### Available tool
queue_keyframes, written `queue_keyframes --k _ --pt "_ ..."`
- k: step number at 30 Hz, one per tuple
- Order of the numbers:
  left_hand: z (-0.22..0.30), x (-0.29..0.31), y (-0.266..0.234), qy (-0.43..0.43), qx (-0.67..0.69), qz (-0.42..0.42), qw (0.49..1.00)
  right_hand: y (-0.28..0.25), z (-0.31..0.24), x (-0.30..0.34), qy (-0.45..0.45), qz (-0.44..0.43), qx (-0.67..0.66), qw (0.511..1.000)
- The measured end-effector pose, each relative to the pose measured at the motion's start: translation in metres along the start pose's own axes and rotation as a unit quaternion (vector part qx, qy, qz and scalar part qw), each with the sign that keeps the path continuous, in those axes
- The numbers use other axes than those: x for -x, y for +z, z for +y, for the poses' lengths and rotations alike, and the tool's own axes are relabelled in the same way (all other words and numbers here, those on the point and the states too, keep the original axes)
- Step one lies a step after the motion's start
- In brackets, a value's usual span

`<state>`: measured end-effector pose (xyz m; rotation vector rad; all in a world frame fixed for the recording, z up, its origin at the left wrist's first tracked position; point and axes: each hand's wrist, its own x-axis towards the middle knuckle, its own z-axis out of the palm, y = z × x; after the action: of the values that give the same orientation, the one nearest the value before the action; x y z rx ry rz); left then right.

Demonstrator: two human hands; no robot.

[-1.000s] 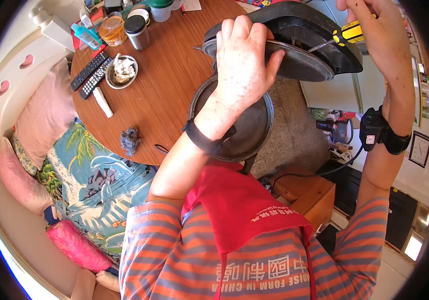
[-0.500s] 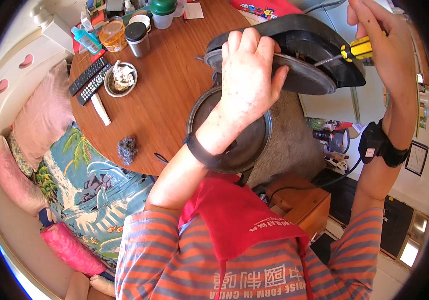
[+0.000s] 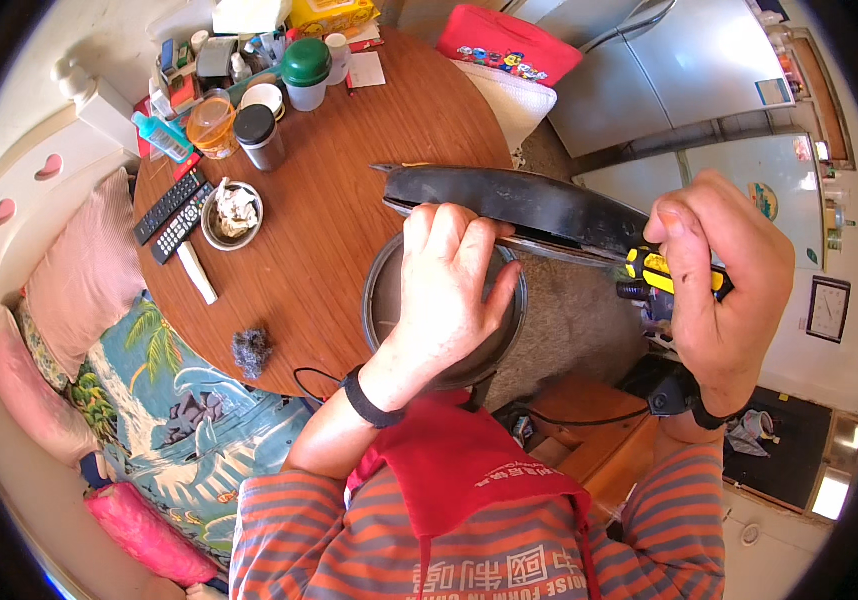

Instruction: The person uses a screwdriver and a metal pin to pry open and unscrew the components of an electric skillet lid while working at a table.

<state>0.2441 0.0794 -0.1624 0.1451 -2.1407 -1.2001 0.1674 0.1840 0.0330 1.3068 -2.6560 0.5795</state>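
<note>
Over the table's right edge stands the tilted lid of what looks like an electric griddle point(image 3: 519, 203), a black shell with a narrow dark gap along its metal plate. My left hand point(image 3: 449, 275) is closed on the near side of the lid, fingers over the plate's edge and thumb pointing right. At the lid's right end, my right hand point(image 3: 724, 265) grips a yellow-and-black screwdriver point(image 3: 652, 268) by its handle. The screwdriver's shaft is hidden from sight, apparently by the lid. Below the lid lies the griddle's round dark lower pan point(image 3: 384, 310), partly covered by my left hand.
On the wooden table point(image 3: 329, 215) are a bowl with crumpled tissue point(image 3: 232, 215), remote controls point(image 3: 171, 208), a steel-wool ball point(image 3: 251, 352) and several jars and bottles at the back. A cabinet point(image 3: 589, 440) stands near my right arm. The bed point(image 3: 179, 400) is at left.
The lid has come lower and turned, so its black outer shell faces up more and the gap looks narrower. My right hand has moved down and inward with the screwdriver.
</note>
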Motion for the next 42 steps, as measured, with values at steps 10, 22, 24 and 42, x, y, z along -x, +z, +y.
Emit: queue_keyframes --k 10,22,24,42 --pt "0.008 0.001 0.004 0.021 -0.001 -0.015 1.0 -0.012 0.011 0.015 -0.035 0.001 -0.001 0.999" --pt "0.013 0.017 0.008 0.055 0.02 -0.021 0.998 -0.015 0.015 0.03 0.002 0.036 0.016 0.999" --pt "0.014 0.02 0.011 0.057 0.019 -0.023 0.998 -0.015 0.017 0.031 0.004 0.041 0.013 0.999" --pt "-0.083 0.143 0.015 -0.106 -0.106 -0.173 0.973 -0.018 0.022 0.047 0.004 0.041 0.026 0.999"
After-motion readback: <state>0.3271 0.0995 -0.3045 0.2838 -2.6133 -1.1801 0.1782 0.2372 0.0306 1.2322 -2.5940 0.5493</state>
